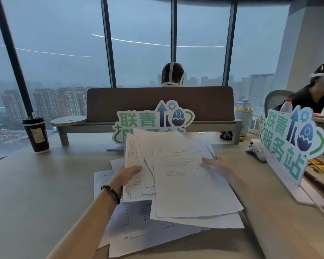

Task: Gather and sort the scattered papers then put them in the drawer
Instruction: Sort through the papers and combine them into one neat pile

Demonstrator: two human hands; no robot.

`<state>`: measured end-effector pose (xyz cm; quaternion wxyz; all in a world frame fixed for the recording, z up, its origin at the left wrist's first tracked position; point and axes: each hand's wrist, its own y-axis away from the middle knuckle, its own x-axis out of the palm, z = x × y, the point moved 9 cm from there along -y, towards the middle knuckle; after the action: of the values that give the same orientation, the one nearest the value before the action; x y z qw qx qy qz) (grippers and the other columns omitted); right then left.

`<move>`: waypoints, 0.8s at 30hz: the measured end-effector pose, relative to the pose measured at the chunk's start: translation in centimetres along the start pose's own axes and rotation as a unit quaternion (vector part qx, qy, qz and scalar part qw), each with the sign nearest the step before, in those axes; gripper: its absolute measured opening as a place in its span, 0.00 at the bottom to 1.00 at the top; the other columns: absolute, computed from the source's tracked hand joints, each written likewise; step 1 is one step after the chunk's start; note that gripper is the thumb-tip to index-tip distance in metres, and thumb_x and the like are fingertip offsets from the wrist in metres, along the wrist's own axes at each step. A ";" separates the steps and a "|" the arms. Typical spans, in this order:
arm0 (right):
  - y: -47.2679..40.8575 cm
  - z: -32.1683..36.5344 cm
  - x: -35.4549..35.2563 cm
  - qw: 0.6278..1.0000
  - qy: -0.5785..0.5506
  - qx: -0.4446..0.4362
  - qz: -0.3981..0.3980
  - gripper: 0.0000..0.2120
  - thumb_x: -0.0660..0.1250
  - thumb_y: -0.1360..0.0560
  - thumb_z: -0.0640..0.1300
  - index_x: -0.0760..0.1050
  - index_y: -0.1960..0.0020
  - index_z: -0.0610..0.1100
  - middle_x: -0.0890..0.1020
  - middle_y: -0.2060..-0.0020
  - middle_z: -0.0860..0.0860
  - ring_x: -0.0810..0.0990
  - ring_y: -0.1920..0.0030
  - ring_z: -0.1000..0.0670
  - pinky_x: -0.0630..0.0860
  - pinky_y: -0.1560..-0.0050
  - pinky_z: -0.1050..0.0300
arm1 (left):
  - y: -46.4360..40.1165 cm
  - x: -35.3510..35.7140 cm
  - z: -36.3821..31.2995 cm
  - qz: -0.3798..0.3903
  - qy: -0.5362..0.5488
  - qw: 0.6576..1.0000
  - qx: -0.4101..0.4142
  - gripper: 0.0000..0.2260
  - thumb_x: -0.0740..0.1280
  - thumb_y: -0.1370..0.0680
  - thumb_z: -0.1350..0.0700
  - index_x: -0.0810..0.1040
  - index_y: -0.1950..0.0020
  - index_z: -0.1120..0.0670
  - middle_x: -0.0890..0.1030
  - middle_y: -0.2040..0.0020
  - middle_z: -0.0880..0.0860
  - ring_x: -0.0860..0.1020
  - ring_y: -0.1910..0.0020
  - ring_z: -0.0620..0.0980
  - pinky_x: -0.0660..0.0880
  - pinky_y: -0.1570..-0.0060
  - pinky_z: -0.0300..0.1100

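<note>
A loose bunch of printed white papers [178,171] is lifted above the beige desk [36,184], fanned and uneven. My left hand [126,174], with a dark bead bracelet on the wrist, grips the bunch's left edge, thumb on top. At the right edge of the top sheet my right hand [216,162] holds the bunch, thumb lying on the paper. More printed sheets [138,227] lie spread on the desk under the bunch and toward me. No drawer is in view.
A dark paper coffee cup [36,134] stands at the left. A green-and-blue cutout sign [153,120] stands behind the papers, another sign [292,141] at the right. A brown desk divider [160,103] runs across the back. Two people sit beyond.
</note>
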<state>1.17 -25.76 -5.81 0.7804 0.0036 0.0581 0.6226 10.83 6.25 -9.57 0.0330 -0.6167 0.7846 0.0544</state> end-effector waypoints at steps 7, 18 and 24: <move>-0.9 -0.4 -0.2 0.999 -0.007 -0.001 -0.046 0.14 0.71 0.24 0.38 0.73 0.41 0.39 0.82 0.51 0.43 0.82 0.60 0.49 0.78 0.73 0.64 | 2.0 1.5 -2.2 0.029 0.017 0.999 0.041 0.10 0.64 0.20 0.49 0.80 0.46 0.53 0.85 0.55 0.51 0.85 0.64 0.44 0.79 0.68 0.35; -0.4 -1.6 3.9 0.998 -0.029 0.046 0.019 0.11 0.68 0.22 0.50 0.77 0.42 0.46 0.85 0.47 0.46 0.83 0.46 0.41 0.78 0.40 0.41 | 3.0 3.4 -3.3 0.088 0.057 0.993 0.044 0.18 0.74 0.31 0.44 0.80 0.47 0.54 0.86 0.52 0.55 0.86 0.56 0.52 0.83 0.59 0.44; 0.0 -1.7 4.5 0.995 -0.062 0.062 0.056 0.08 0.68 0.21 0.47 0.77 0.44 0.46 0.86 0.51 0.45 0.85 0.51 0.42 0.81 0.48 0.45 | 3.1 4.0 -3.3 0.094 0.084 0.992 0.020 0.06 0.65 0.21 0.59 0.79 0.46 0.55 0.84 0.48 0.57 0.86 0.59 0.51 0.83 0.62 0.43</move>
<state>1.96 -21.49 -7.91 0.7447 0.0937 0.0475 0.6591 6.88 2.75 -6.64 -0.0257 -0.5417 0.8401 -0.0106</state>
